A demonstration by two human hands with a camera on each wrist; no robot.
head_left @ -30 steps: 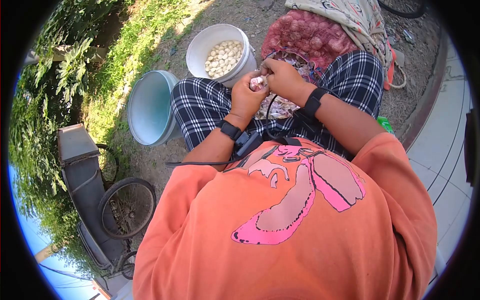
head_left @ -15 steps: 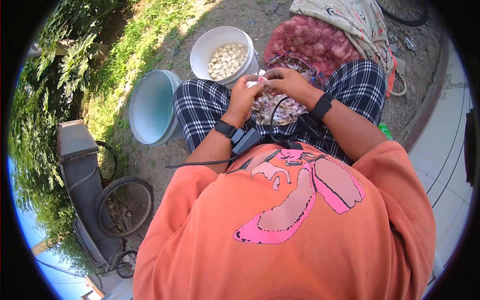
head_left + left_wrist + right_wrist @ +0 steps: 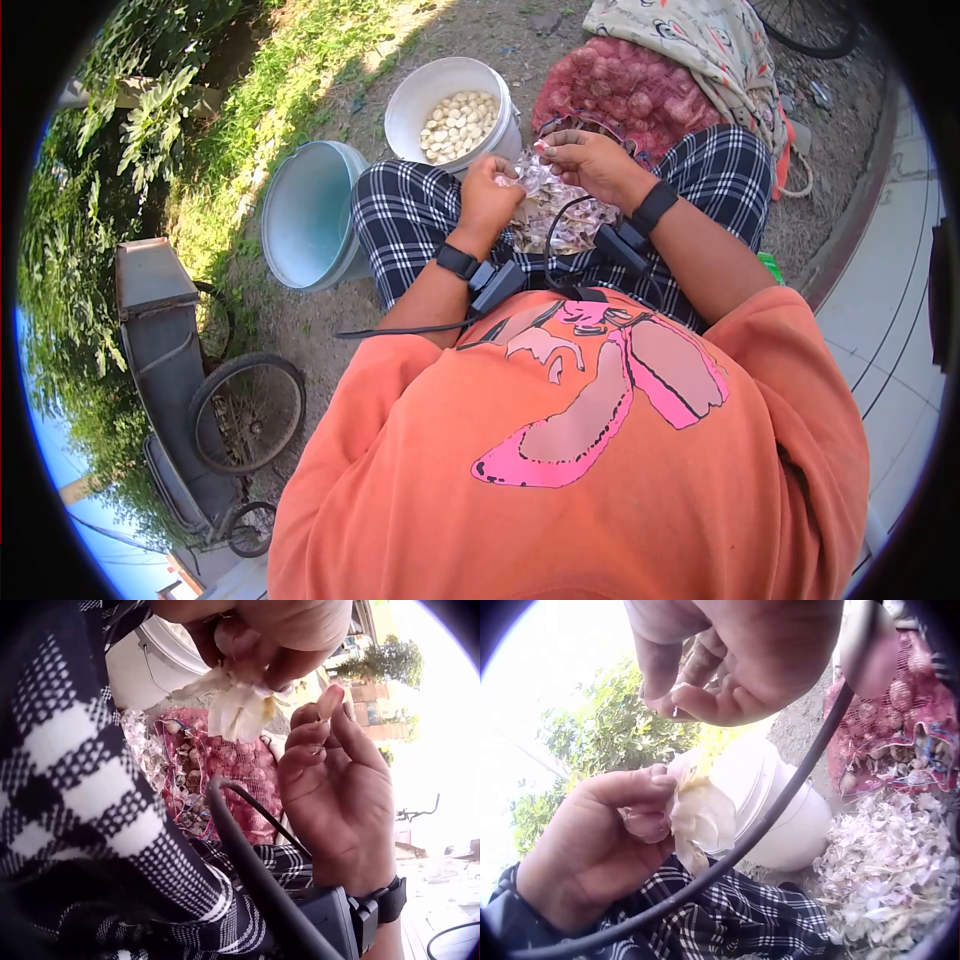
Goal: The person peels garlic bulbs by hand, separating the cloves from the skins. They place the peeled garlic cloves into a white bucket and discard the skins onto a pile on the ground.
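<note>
Over the lap, my left hand (image 3: 486,203) grips a partly peeled garlic bulb (image 3: 649,823). Loose papery skin (image 3: 238,714) hangs from the bulb past the fingertips. A short way off, my right hand (image 3: 598,168) pinches a small pinkish garlic clove (image 3: 331,702) between thumb and fingertips. Below both hands, a heap of garlic skins (image 3: 889,874) lies between the knees. The white bucket (image 3: 398,112) beyond the left knee holds many peeled cloves (image 3: 460,125).
A red mesh sack of garlic bulbs (image 3: 630,95) lies past the right knee, partly under a printed cloth (image 3: 695,35). A pale blue bucket (image 3: 300,220) stands left of the left knee. Black cables (image 3: 742,844) run from the wrists. A cart (image 3: 165,330) stands farther left.
Both hands were together at the garlic bulb; now they are apart. The right hand has drawn away to the right with a clove, while the left keeps the bulb.
</note>
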